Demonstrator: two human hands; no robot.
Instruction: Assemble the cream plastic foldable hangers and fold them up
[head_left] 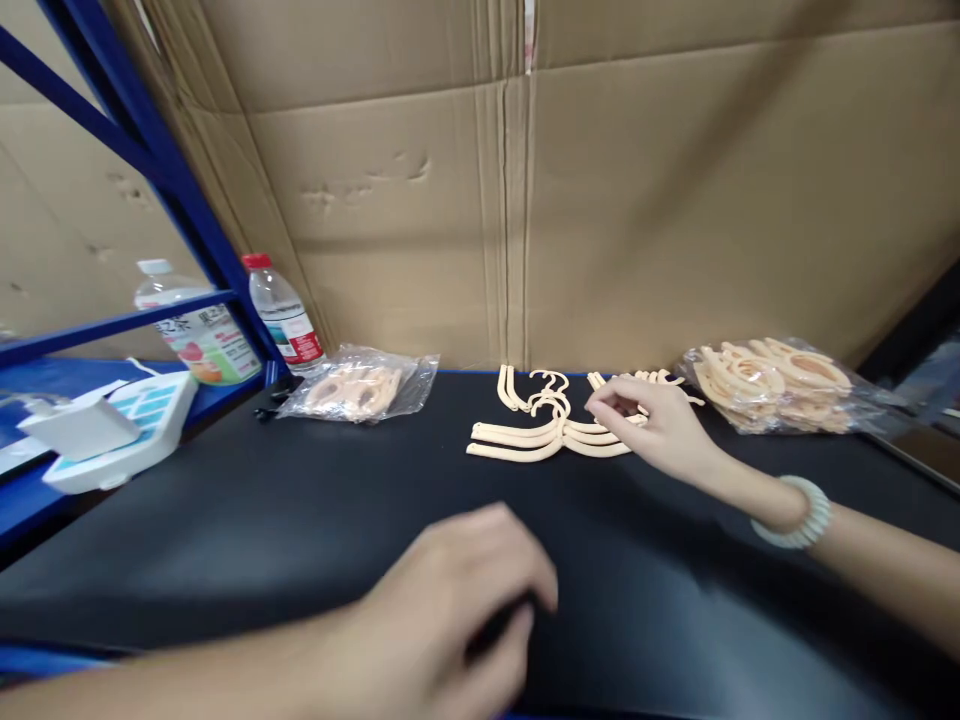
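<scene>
Right hand (651, 428) reaches cream hangers (551, 432) on black table (300, 520), fingers apparently touching; left hand (457, 620) blurred, near camera.

Matt plastic hangers (551, 437), crinkled glossy bags (360, 385)

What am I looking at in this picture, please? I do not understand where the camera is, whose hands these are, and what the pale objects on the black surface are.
There is one picture, taken by a camera worn on a person's head, looking forward and down. Both hands are that person's own. The right hand, with a bead bracelet on the wrist, reaches to a stack of cream plastic hangers on the black table and touches them. The left hand is close to the camera, blurred, and seems empty. Two clear bags of similar parts lie at the back, against a cardboard wall. Two bottles stand at the left.
</scene>
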